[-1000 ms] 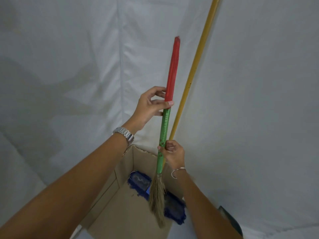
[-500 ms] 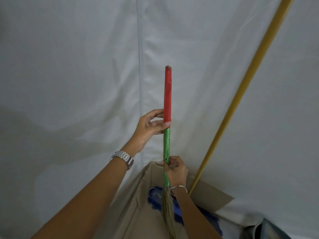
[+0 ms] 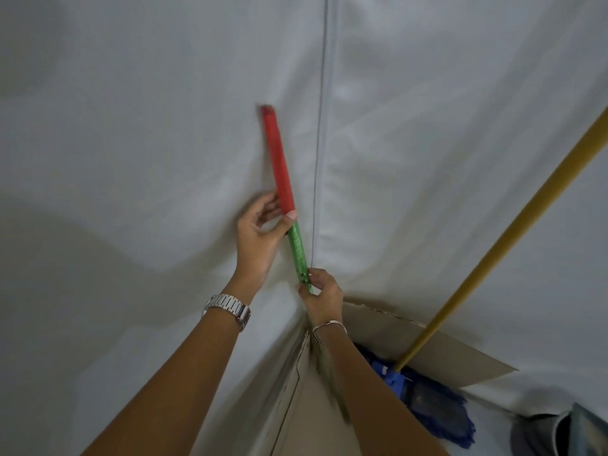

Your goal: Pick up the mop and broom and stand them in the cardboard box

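The cardboard box (image 3: 437, 347) is sitting on the floor against a big white sheet (image 3: 131, 126) that is hanging behind it like a wall. The sheet is showing a long seam (image 3: 320, 159) running down toward the box's near corner. The box is open at the top, and its brown flaps are sticking up and out.

The mop (image 3: 506, 232) is already standing inside the box. Its long yellow stick is leaning up and away to the right of the box, and its fuzzy blue head is lying low inside the box, spilling over the right edge.

The broom (image 3: 285, 199) is rising above the left corner of the box. Its stick is red on top and green below, and it is tilting a little to the left. Its brushy end is hiding behind the arm, so I cannot tell if it is touching the bottom of the box.

The left hand (image 3: 260, 238) is curling around the stick where red is meeting green, well above the box. The right hand (image 3: 324, 296) is pinching the green part tight, just above the box corner.

A silver watch (image 3: 228, 309) is sitting on the left wrist. A thin bracelet (image 3: 329, 327) is circling the right wrist, just above the box's edge.
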Available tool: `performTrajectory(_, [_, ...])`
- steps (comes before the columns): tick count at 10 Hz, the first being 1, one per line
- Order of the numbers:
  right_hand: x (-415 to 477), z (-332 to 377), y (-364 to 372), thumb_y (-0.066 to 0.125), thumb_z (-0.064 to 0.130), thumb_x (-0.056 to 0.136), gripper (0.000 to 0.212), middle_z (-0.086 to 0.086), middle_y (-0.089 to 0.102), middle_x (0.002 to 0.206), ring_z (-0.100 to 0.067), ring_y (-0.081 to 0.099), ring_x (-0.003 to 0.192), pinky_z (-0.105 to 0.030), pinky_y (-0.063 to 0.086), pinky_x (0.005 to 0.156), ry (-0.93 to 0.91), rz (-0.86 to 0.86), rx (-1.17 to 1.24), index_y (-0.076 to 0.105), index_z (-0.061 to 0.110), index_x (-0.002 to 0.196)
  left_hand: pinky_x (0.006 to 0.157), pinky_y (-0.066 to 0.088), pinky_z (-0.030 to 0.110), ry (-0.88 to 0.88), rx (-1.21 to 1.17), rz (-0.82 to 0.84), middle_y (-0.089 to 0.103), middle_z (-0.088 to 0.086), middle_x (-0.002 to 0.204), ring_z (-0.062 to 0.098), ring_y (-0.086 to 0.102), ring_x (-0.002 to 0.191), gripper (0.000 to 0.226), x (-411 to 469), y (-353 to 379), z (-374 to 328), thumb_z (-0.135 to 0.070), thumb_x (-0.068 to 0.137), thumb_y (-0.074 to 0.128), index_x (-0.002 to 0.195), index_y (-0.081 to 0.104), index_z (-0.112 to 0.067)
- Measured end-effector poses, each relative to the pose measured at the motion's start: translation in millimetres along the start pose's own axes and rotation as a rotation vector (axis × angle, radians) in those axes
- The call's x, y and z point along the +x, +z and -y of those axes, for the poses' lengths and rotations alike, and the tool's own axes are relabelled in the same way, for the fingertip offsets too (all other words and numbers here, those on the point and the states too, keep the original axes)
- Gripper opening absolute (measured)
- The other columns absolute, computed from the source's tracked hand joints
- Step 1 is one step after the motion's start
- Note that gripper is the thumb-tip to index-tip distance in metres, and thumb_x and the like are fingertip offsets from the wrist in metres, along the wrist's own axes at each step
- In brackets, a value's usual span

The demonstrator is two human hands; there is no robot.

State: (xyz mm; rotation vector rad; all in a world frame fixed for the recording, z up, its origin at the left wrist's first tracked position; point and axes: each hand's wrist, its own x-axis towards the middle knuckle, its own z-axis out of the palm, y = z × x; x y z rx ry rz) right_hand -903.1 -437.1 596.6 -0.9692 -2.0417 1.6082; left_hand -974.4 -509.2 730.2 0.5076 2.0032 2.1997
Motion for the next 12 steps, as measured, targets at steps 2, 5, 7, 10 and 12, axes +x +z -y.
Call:
performTrajectory(2, [7,-3,13,0.065,0.015,0.077,0.027,-0.005,0.064,0.101,-0.020,0.062,0.094,-0.045,0.054,0.085,-0.029,0.058,-0.044,0.063,0.022,0.103,0.079,0.055,0.022,0.302,0.131,-0.342,0.053,0.007,0.112,0.012,0.059,0.100,0.051,-9,6,10,-0.001,0.075,0.072,0.120,0.050,-0.011])
performTrajectory(5, [-2,-3,4,0.066,0.019,0.079,0.023,-0.005,0.065,0.103,-0.018,0.062,0.094,-0.046,0.054,0.085,-0.036,0.048,-0.033,0.064,0.023,0.102,0.084,0.057,0.038,0.374,0.223,-0.376,0.055,0.007,0.115,0.010,0.058,0.106,0.053,-27,11,8,-0.006,0.077,0.073,0.121,0.047,-0.020])
performTrajectory(7, [-13,1,-11,0.064,0.033,0.082,0.034,-0.008,0.062,0.113,-0.022,0.057,0.103,-0.040,0.049,0.090,-0.015,0.098,-0.058,0.060,0.018,0.113,0.090,0.053,0.042,0.421,0.291,-0.386,0.052,-0.011,0.119,0.016,0.056,0.114,0.056,-49,13,11,-0.013,0.076,0.075,0.122,0.045,-0.026])
performTrajectory(10, [-28,3,-30,0.060,0.041,0.083,0.044,-0.010,0.061,0.117,-0.024,0.056,0.107,-0.041,0.049,0.090,0.008,0.182,-0.122,0.054,0.021,0.122,0.089,0.053,0.039,0.428,0.335,-0.378,0.052,0.000,0.119,0.015,0.054,0.112,0.055,-66,17,11,-0.016,0.076,0.075,0.124,0.049,-0.016])
performTrajectory(12, [-40,-2,-41,0.057,0.040,0.085,0.048,-0.010,0.058,0.123,-0.025,0.053,0.113,-0.042,0.047,0.094,-0.004,0.223,-0.157,0.047,0.022,0.128,0.092,0.050,0.034,0.441,0.378,-0.380,0.050,-0.002,0.119,0.017,0.053,0.113,0.053,-79,19,11,-0.014,0.078,0.074,0.124,0.049,-0.015])
